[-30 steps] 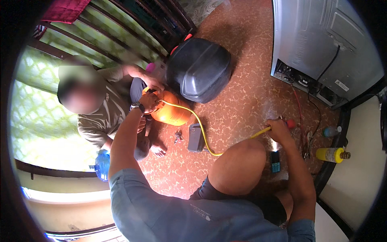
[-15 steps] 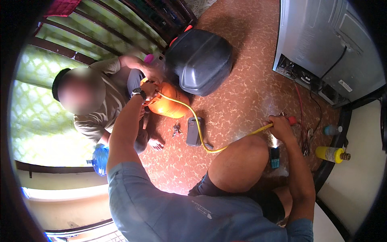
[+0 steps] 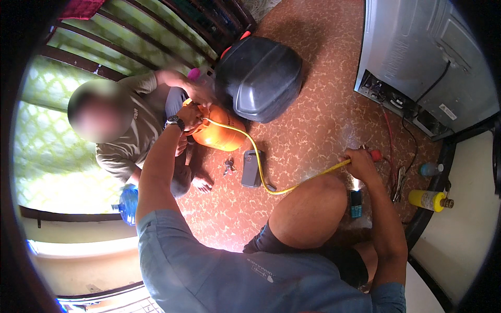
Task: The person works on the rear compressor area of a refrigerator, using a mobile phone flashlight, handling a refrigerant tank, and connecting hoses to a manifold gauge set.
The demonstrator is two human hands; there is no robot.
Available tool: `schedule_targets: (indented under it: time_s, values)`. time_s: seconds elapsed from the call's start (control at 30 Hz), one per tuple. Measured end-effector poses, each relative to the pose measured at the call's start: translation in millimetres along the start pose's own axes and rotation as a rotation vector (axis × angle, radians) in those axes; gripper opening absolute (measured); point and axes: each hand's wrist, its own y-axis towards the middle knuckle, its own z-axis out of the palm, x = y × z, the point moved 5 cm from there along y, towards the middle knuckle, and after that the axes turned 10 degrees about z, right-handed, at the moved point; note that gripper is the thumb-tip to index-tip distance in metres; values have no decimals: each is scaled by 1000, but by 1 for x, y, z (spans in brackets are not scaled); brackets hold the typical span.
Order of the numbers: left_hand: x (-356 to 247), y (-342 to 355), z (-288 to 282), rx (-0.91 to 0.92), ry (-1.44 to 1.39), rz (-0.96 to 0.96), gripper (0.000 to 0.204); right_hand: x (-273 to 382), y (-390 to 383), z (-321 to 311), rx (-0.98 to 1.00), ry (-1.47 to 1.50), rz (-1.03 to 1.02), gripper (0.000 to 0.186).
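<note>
My left hand [image 3: 190, 117], with a watch at its wrist, is closed at the top of an orange gas cylinder [image 3: 222, 136], which lies tilted toward a co-worker. The fingers partly hide the valve end. From beside that hand a yellow hose [image 3: 257, 148] curves across the floor and past my raised knee. My right hand [image 3: 360, 165] is wrapped around the hose's other end, next to a red round fitting [image 3: 376, 155]. The co-worker's hand [image 3: 200, 95] is just above the cylinder, near my left hand.
A black rounded tank [image 3: 266, 78] stands beyond the cylinder. On the floor lie a dark phone [image 3: 252, 168], a lit keypad phone [image 3: 356, 204] and metal tools [image 3: 398, 183]. A yellow canister [image 3: 429, 200] is at right, below the refrigerator's back [image 3: 417, 57]. The co-worker [image 3: 136, 122] sits at left.
My left hand has shifted very slightly left at the cylinder's top. The co-worker's head has tilted a little. My right hand stays nearly where it was, still around the hose end.
</note>
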Motion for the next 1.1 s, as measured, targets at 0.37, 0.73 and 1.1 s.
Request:
schedule_targets:
  time_s: [0.37, 0.73, 1.1]
  values:
    - [-12, -5, -1, -183, 2, 43, 21, 7, 1, -3, 19, -16, 7, 32]
    - [8, -3, 7, -41, -93, -16, 19, 15, 0, -2, 55, -3, 20, 31]
    - [-12, -10, 0, -319, -73, 29, 18, 12, 1, 2, 41, 27, -11, 29]
